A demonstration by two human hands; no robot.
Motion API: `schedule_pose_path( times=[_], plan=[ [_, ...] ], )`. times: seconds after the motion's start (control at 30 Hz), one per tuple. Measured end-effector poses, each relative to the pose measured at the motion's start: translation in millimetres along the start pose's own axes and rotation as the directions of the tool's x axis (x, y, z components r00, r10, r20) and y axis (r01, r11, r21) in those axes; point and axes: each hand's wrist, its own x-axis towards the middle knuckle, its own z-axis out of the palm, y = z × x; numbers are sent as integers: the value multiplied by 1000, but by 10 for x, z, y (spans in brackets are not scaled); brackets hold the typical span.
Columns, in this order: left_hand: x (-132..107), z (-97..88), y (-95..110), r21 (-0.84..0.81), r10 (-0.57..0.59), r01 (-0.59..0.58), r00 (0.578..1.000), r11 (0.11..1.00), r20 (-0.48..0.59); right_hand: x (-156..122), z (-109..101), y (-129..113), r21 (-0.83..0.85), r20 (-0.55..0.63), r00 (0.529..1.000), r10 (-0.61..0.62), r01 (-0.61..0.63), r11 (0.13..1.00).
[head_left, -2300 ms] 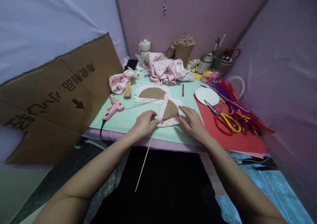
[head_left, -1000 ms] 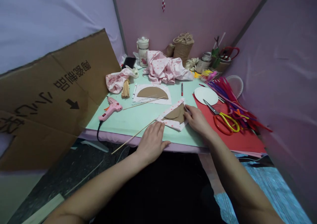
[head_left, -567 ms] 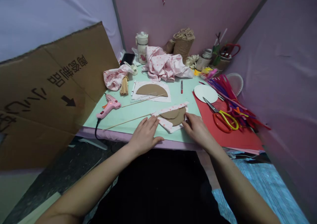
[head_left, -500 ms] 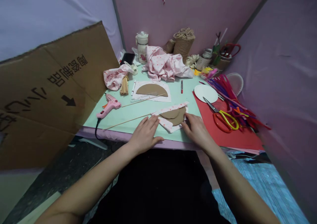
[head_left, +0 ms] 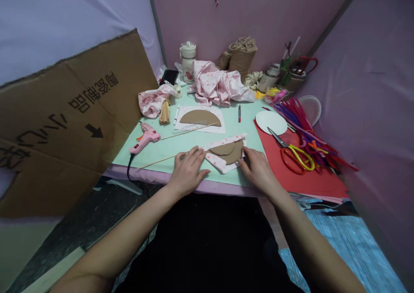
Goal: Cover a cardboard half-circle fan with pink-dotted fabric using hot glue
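Cardboard (head_left: pixel 236 155) with a rounded edge and a smaller layer on top lies between the fingers of both hands, on pink polka-dot fabric (head_left: pixel 218 161) that appears folded in along two sides. The left hand (head_left: pixel 188 172) is unclenched, its fingers spread flat with the tips at the fabric's left end and over a bamboo skewer (head_left: pixel 158 161); the right hand (head_left: pixel 257 168) curls thumb and forefinger against the right edge, though I cannot tell whether they pinch it. The folds could lift or pucker if the fingers press unevenly, and the layers could skew if the right fingers push harder than the left ones brace. The skewer, jutting left of the left fingers, might roll if that hand shifts, and the glue gun (head_left: pixel 145 138), farther left on the tabletop (head_left: pixel 241 130), could be dragged if its cord snags
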Motion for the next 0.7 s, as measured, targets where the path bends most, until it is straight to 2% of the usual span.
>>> schedule_pose_path(
  times=[0.23, 0.33, 0.43, 0.53, 0.63, 0.7],
  plan=[
    [29, -23, 35, 72, -14, 9, 997, 997, 71, 19, -5, 14, 4, 10, 1000, 4, -4, 1000],
    [9, -44, 26, 60, -14, 11, 998, 998, 63, -11, 1, 36, 32, -46, 999, 13, -11, 999],
    [-12, -56, 70, 17, -21, 21, 1000, 1000, -15, -115, -4, -6, 37, -173, 985, 27, -21, 999],
    [10, -51, 157, -56, -18, 13, 996, 998, -82, -236, -17, -106, 67, -190, 982, 2, 12, 998],
    [91, -36, 206, -133, 21, -28, 998, 991, -57, -263, -17, -127, 94, -172, 985, -3, 20, 995],
    [156, -26, 189, -172, 37, -42, 999, 984, -33, -218, -12, -54, 84, -195, 980, 31, -15, 996]
  ],
)
